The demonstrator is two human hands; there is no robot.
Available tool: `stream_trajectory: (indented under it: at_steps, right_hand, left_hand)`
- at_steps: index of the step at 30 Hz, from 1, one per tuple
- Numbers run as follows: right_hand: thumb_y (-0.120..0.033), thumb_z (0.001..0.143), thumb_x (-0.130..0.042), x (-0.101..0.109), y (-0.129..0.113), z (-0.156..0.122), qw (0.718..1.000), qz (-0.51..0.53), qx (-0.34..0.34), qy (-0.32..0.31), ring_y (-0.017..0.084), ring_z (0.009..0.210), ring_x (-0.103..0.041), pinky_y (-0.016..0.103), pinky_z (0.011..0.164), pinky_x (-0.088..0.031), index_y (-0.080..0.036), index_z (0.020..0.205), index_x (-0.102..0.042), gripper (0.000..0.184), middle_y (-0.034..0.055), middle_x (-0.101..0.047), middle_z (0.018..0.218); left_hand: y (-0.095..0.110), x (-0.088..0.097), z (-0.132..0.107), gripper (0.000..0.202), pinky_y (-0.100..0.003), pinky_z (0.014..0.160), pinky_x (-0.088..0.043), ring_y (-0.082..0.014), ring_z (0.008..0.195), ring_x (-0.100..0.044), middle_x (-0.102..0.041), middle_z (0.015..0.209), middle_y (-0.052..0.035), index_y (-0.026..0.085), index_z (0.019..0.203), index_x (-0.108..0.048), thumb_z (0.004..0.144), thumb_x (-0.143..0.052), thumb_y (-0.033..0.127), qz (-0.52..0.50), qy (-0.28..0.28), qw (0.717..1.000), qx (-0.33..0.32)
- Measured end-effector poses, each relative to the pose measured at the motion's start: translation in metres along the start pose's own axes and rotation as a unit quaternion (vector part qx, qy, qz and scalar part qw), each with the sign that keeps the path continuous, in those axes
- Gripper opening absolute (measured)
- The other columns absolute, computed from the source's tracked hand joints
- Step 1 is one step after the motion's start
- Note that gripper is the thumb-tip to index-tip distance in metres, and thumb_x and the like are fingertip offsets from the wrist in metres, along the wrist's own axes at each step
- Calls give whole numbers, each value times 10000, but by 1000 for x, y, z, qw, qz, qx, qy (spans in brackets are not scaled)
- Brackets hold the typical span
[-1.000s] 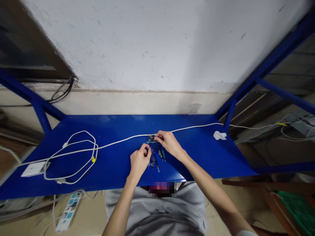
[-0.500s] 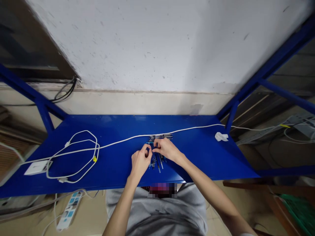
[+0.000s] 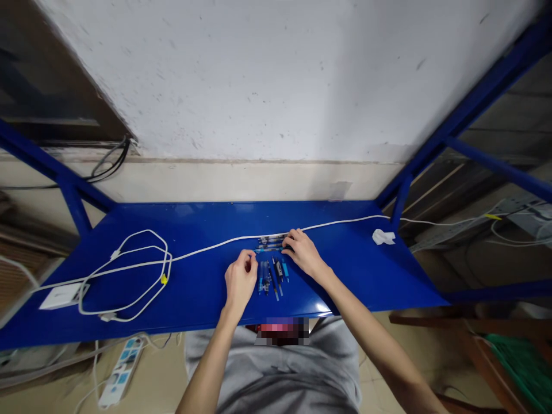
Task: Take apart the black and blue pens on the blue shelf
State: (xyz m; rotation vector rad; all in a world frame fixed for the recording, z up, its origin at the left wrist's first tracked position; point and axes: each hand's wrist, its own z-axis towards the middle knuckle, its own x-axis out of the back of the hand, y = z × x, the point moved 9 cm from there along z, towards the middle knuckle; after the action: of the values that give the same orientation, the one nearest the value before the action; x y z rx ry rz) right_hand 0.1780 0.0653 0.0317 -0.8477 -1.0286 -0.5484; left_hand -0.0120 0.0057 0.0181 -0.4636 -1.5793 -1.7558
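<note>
Several pens point(image 3: 269, 241) lie side by side in a crosswise row just in front of the white cable. At the near side of this row lies a blue pen point(image 3: 268, 250). My left hand point(image 3: 241, 277) is closed in a pinch at its left end. Curled fingers of my right hand point(image 3: 304, 253) close on its right end and cover the right ends of the row. Below, pointing toward me, are clear pen barrels point(image 3: 263, 279), slim refills point(image 3: 274, 280), a dark grip piece point(image 3: 279, 269) and a light-blue piece point(image 3: 285, 269).
A white cable point(image 3: 215, 248) crosses the blue shelf point(image 3: 194, 218) and loops at the left beside a white box point(image 3: 62, 296). Crumpled white tissue point(image 3: 383, 237) lies at the right. Blue frame bars point(image 3: 399, 201) flank the shelf; a power strip point(image 3: 121, 374) is on the floor.
My hands have moved apart from close together above the pen parts. My right hand has shifted right to the row's end, uncovering the parts below and the blue pen.
</note>
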Motion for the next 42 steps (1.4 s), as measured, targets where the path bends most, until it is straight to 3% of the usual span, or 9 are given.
stream_trajectory:
  at_steps: [4,8,10,14,19,23,31,37,42]
  right_hand:
    - [-249,983,-637,7,-12,-1,999,-22,22,23,274,985,-525,384,843,-434,-187,957,-649,69,103,-634,1050]
    - [-253,1036,-543,22,-17,7,994,71,19,81,256,971,-563,376,866,-442,-202,1030,-633,104,88,-678,1029]
    - [-268,1054,-505,28,-12,16,986,130,5,106,235,900,-594,358,840,-447,-209,1047,-628,137,65,-689,962]
    - [-342,1092,-402,25,2,36,966,224,-2,132,209,849,-639,323,803,-471,-213,1095,-645,275,61,-708,949]
    - [-325,1096,-362,16,9,37,965,191,50,174,232,912,-619,354,842,-482,-191,1047,-685,353,104,-700,963]
    - [-301,1086,-378,17,7,27,960,154,78,220,236,808,-543,368,749,-467,-186,1046,-705,348,100,-654,850]
    - [-293,1084,-395,18,2,20,946,180,75,259,231,814,-545,380,760,-463,-220,1031,-703,322,75,-644,844]
    - [-369,1075,-448,14,0,23,952,193,55,233,241,913,-576,388,847,-474,-228,1118,-681,276,83,-681,968]
    - [-394,1063,-485,16,4,21,961,164,36,220,235,878,-581,375,836,-457,-214,996,-696,286,72,-708,916]
  left_hand:
    - [22,16,2,157,-310,864,-480,-203,933,-637,-675,966,-54,209,954,-638,1000,-490,234,-12,68,992,-110]
    - [57,14,20,271,-456,1100,-406,-305,1342,-498,-573,1414,-130,214,1250,-635,1004,-520,226,83,70,964,-242]
    - [72,4,35,299,-485,1147,-356,-314,1406,-448,-586,1421,-124,218,1289,-634,1013,-520,230,114,44,942,-313]
    - [76,-16,70,271,-446,991,-429,-280,1145,-596,-733,1047,-99,207,1192,-699,1042,-478,254,127,6,924,-360]
    - [65,-39,79,328,-372,785,-430,-239,908,-631,-732,952,-98,182,1207,-705,1063,-428,281,158,-21,916,-369]
    - [63,-45,74,329,-367,764,-416,-232,872,-636,-743,925,-90,180,1184,-722,1062,-429,266,159,-6,917,-366]
    - [63,-37,66,304,-370,748,-396,-229,841,-625,-740,902,-73,191,1140,-740,1061,-459,276,156,51,914,-371]
    - [58,-38,68,310,-359,762,-402,-236,923,-604,-706,925,-66,202,1201,-713,1065,-465,330,121,44,922,-365]
    - [61,-34,64,302,-351,800,-409,-216,933,-609,-710,981,-53,216,1203,-693,1071,-460,354,74,39,925,-370]
